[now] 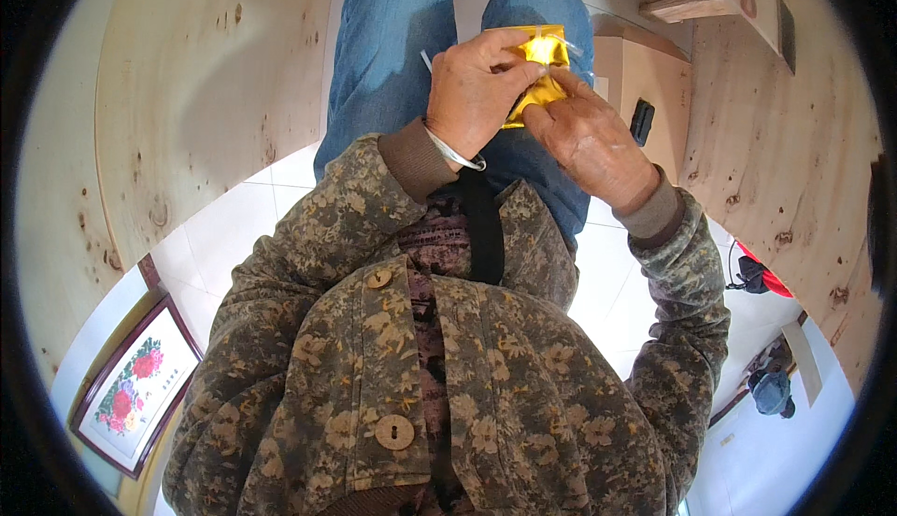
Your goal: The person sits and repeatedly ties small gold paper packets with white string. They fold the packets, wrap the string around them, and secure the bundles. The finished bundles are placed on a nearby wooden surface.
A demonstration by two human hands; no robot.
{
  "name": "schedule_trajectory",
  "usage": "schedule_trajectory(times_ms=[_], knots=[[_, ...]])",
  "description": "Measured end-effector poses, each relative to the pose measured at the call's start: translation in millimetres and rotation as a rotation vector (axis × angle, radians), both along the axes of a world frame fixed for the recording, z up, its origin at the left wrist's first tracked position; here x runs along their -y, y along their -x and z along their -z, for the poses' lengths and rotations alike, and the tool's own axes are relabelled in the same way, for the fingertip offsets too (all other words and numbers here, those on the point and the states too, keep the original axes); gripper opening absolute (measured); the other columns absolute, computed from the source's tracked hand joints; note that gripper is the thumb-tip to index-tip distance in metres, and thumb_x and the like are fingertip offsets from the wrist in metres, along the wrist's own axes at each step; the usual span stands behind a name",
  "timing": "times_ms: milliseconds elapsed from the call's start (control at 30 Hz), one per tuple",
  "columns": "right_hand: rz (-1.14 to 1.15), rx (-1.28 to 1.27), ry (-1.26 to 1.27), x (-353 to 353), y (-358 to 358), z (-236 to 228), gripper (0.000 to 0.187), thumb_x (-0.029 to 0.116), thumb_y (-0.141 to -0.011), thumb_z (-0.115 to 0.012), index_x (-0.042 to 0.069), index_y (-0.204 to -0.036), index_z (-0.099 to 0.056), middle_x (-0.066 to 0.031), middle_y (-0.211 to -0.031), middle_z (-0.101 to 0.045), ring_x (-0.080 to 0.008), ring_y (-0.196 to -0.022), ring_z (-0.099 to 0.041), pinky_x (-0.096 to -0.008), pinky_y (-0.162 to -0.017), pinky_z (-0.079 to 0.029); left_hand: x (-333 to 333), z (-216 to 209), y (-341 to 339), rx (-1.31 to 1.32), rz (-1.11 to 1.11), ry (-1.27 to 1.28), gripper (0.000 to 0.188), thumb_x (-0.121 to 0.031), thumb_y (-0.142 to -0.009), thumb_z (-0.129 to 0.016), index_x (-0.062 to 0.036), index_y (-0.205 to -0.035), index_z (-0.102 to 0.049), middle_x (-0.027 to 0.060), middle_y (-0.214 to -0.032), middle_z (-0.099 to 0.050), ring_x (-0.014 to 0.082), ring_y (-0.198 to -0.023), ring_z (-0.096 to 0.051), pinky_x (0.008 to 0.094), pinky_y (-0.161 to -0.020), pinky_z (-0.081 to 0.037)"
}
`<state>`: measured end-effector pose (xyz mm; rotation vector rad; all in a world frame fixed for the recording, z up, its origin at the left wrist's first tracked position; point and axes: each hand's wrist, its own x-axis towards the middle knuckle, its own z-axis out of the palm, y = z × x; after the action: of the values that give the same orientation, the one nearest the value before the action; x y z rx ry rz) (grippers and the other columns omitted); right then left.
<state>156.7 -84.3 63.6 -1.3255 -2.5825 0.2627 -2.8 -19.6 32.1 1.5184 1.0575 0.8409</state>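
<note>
A shiny gold foil piece [545, 49], roughly rectangular, is held above my right knee. A strip of clear plastic film sticks out at its upper right edge. My left hand [470, 94] grips the foil from the left, its thumb pressed on the surface. From the right, my right hand [587, 138] pinches the foil, thumb and index finger close to the left thumb. The fingertips meet near the foil's middle and hide part of it. Around my left wrist is a white band [455, 150]; a thin white strip also shows beside that hand.
Pale wooden panels rise on the left [196, 77] and right [775, 152]. Beyond my right hand stands a tan box [645, 72] with a small black object [642, 122] against it. A framed flower picture [138, 385] is at lower left, a red and black item [771, 281] at right.
</note>
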Motion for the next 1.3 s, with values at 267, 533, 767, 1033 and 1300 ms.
schedule_trajectory(times_ms=[267, 533, 767, 1033, 1300], knots=[[0.014, -0.013, -0.033, -1, 0, 2, 0.014, -0.001, -0.080, -0.060, 0.002, -0.094, -0.057, -0.0128, -0.067, -0.061, -0.0261, -0.072, -0.069, -0.0422, -0.107, -0.045, 4, 0, 9, -0.284, 0.157, -0.589, 0.023, -0.008, -0.084, -0.071, -0.0060, -0.106, -0.072, 0.0109, -0.089, -0.070, 0.0246, -0.079, -0.069, 0.0321, -0.069, -0.056], [0.011, 0.006, -0.024, -1, -1, 1, 0.018, -0.003, -0.079, -0.060, 0.001, -0.096, -0.058, -0.0151, -0.075, -0.065, -0.0258, -0.074, -0.070, -0.0426, -0.108, -0.045, 8, 7, 10, -0.483, 0.294, -0.767, 0.039, -0.011, -0.079, -0.071, -0.0025, -0.117, -0.066, 0.0088, -0.097, -0.061, 0.0250, -0.089, -0.064, 0.0345, -0.069, -0.058], [-0.011, -0.009, 0.009, 0, -3, -2, 0.019, -0.002, -0.078, -0.061, -0.001, -0.096, -0.057, -0.0162, -0.077, -0.065, -0.0290, -0.078, -0.069, -0.0443, -0.109, -0.043, 8, 3, 12, -0.523, 0.333, -0.761, 0.045, -0.013, -0.076, -0.074, -0.0030, -0.119, -0.064, 0.0071, -0.097, -0.057, 0.0245, -0.089, -0.063, 0.0329, -0.069, -0.057], [-0.007, -0.062, 0.198, 0, -12, -17, 0.032, -0.003, -0.064, -0.069, 0.000, -0.094, -0.059, -0.0151, -0.076, -0.065, -0.0309, -0.078, -0.068, -0.0445, -0.113, -0.039, 10, -1, 8, -0.631, 0.359, -0.777, 0.052, -0.021, -0.071, -0.078, -0.0023, -0.117, -0.064, 0.0072, -0.098, -0.056, 0.0225, -0.092, -0.062, 0.0304, -0.066, -0.057], [-0.024, 0.025, 0.145, 4, -10, -31, 0.034, -0.002, -0.065, -0.069, 0.000, -0.097, -0.061, -0.0131, -0.079, -0.065, -0.0287, -0.075, -0.066, -0.0445, -0.094, -0.049, 12, -4, 6, -0.639, 0.341, -0.810, 0.049, -0.020, -0.072, -0.077, -0.0011, -0.115, -0.065, 0.0060, -0.097, -0.056, 0.0215, -0.093, -0.061, 0.0307, -0.065, -0.056]])
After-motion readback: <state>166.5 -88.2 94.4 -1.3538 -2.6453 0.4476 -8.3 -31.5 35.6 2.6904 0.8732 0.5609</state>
